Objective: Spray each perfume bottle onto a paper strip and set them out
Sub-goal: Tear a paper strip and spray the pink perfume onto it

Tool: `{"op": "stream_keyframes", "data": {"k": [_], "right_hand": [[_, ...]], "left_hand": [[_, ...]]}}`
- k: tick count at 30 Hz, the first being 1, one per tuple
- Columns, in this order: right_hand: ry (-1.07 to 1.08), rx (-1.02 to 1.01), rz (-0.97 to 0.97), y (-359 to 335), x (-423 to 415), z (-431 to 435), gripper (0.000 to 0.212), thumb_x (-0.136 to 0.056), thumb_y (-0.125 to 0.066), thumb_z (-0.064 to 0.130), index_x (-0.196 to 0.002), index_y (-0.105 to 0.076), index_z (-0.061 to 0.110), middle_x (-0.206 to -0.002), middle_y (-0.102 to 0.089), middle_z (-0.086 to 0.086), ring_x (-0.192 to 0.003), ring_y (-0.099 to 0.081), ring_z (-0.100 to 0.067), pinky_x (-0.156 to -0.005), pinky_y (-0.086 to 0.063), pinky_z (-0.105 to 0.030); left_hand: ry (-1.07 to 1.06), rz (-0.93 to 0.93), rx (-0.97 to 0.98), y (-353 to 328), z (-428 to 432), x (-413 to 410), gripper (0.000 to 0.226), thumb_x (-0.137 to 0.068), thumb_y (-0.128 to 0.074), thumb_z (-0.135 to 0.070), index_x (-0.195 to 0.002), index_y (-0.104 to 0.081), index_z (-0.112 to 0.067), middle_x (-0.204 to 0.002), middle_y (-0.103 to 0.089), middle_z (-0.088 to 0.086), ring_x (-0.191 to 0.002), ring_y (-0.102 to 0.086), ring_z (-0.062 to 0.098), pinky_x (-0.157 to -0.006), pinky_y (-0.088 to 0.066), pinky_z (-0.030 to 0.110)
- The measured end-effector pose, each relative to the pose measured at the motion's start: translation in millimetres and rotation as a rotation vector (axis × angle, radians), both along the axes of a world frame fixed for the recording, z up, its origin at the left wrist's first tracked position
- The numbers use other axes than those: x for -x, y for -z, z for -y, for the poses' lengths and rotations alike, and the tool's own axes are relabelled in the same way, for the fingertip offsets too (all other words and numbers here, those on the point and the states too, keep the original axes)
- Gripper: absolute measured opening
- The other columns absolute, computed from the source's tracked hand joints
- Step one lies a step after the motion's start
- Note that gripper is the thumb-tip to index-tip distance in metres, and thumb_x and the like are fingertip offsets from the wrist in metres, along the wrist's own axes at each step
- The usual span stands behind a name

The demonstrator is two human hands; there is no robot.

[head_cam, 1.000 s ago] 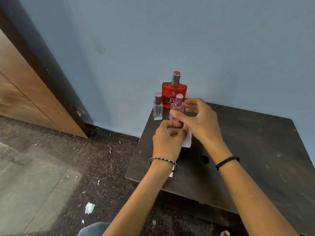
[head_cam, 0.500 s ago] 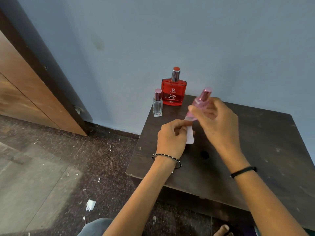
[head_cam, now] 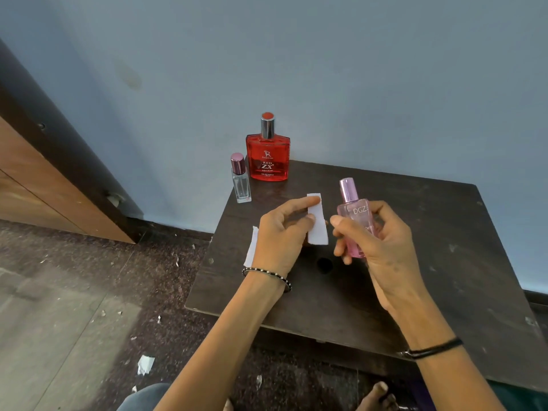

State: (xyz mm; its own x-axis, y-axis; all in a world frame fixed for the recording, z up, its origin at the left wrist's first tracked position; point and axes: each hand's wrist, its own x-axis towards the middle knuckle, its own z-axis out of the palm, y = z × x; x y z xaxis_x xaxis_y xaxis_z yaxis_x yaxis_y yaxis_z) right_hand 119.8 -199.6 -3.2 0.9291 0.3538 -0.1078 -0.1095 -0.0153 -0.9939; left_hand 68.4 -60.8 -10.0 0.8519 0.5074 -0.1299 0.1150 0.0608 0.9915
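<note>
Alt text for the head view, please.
Right hand holds a pink perfume bottle beside a paper strip pinched in the left hand, above a dark table; a red bottle and small clear bottle stand behind.

Second paper piece (head_cam: 251,247) — mostly hidden behind left hand (head_cam: 281,235). Pink bottle (head_cam: 354,221) lower label — covered by right hand (head_cam: 376,241). Red bottle (head_cam: 267,157) fine print: illegible.

Right hand (head_cam: 382,244) grips pink bottle (head_cam: 354,223) beside paper strip (head_cam: 318,223) pinched by left hand (head_cam: 281,232).
</note>
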Motion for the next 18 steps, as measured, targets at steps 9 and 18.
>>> {"op": "stream_keyframes", "data": {"k": [9,18], "right_hand": [[-0.133,0.039,0.002,-2.4,-1.4,8.5,0.033,-0.08,-0.078,0.022,-0.108,-0.061,0.018,-0.08,-0.075,-0.01,-0.05,-0.058,-0.02,-0.045,-0.05,-0.026],[-0.265,0.136,0.11,-3.8,0.8,12.4,0.029,-0.083,-0.075,0.034,-0.105,-0.063,0.019,-0.08,-0.075,-0.004,-0.047,-0.057,-0.012,-0.048,-0.051,-0.029]], "left_hand": [[0.054,0.071,0.104,-12.2,15.3,-6.3,0.032,-0.098,-0.057,-0.035,-0.101,-0.077,-0.011,-0.096,-0.077,0.013,-0.086,-0.072,0.018,-0.077,-0.059,0.03],[-0.096,0.088,0.133,-12.4,13.6,-9.2,0.026,-0.09,-0.07,-0.031,-0.096,-0.078,-0.007,-0.089,-0.076,0.017,-0.077,-0.07,0.018,-0.071,-0.058,0.027]]}}
